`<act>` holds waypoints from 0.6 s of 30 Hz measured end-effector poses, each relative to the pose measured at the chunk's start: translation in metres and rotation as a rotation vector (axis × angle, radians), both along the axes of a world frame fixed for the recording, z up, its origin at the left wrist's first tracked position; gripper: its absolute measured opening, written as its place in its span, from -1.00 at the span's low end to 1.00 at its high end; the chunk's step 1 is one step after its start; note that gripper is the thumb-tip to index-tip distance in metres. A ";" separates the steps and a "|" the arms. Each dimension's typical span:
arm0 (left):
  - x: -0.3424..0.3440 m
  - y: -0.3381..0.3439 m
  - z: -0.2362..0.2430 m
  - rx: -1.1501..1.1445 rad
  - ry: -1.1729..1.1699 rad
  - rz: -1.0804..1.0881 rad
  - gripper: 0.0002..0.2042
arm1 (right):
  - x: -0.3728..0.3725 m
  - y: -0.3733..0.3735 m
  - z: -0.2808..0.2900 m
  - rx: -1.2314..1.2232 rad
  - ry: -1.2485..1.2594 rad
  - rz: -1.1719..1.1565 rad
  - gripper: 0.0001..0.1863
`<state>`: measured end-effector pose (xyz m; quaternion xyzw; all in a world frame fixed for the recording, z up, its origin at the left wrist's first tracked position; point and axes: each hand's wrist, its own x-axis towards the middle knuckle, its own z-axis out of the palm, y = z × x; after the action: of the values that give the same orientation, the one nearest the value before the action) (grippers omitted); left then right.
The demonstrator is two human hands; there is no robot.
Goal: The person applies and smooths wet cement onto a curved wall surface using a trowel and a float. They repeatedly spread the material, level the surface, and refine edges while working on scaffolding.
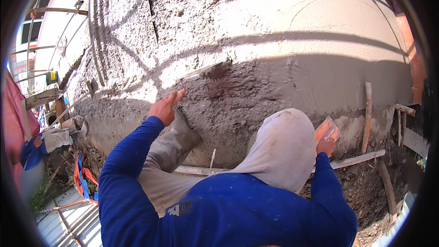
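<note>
Mortar-coated wall [270, 73] fills upper centre of frame: rough at left and centre, smoother at right, partly shaded. Wearer's own hands out of frame; state cannot be told. Co-worker [247, 210] in blue, back to camera, lower centre. Co-worker's right hand [325, 147] grips orange float [331, 131], right of white hood [283, 148]. Co-worker's left hand [163, 109], left of centre, raised; grip unclear.
</note>
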<state>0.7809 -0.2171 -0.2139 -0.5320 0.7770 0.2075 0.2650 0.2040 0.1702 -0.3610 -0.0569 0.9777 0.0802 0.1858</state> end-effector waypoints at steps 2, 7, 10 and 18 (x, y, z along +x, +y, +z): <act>0.000 -0.009 0.024 -0.037 0.038 0.024 -0.31 | -0.020 -0.027 -0.007 -0.199 0.074 0.143 -0.49; -0.044 -0.018 0.021 -0.144 0.452 0.310 -0.39 | -0.019 -0.216 0.018 -1.010 -0.501 0.378 -0.72; -0.126 -0.009 0.056 0.103 0.751 0.731 -0.40 | 0.046 -0.319 0.092 -1.045 -0.833 0.718 -0.71; -0.188 0.042 0.089 0.101 1.180 0.701 -0.40 | 0.226 -0.374 0.170 -1.156 -1.822 0.420 -0.62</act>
<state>0.5930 -0.1751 -0.1249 -0.5370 0.5627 0.5717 -0.2609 0.4301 -0.2037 -0.1910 -0.3387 0.3350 -0.4318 0.7659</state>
